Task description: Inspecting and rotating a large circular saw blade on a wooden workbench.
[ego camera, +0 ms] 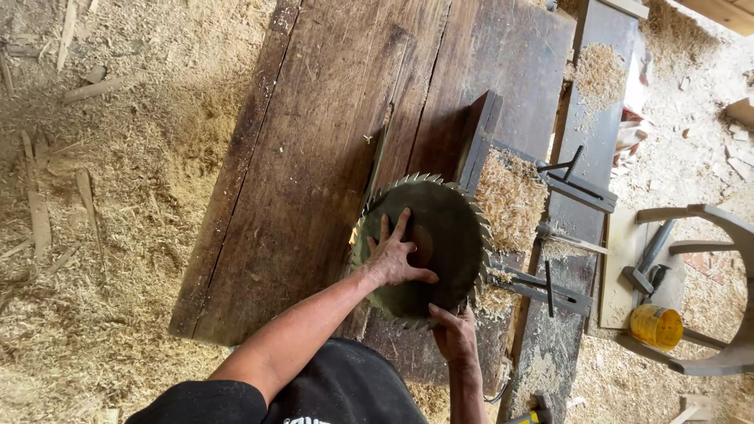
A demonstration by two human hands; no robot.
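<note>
A large dark circular saw blade (448, 224) with pale teeth lies flat on the worn wooden saw table (314, 157), over its slot. My left hand (395, 255) rests on the blade's face, fingers spread, just left of the centre. My right hand (453, 331) grips the blade's near edge from below, with fingers curled over the teeth.
Sawdust heaps (510, 196) sit to the blade's right beside metal clamps (577, 184). A yellow can (656, 327) stands by a curved wooden frame (726, 228) at right. Shavings and wood scraps (86, 212) cover the floor at left. A yellow-handled tool (530, 414) shows at the bottom edge.
</note>
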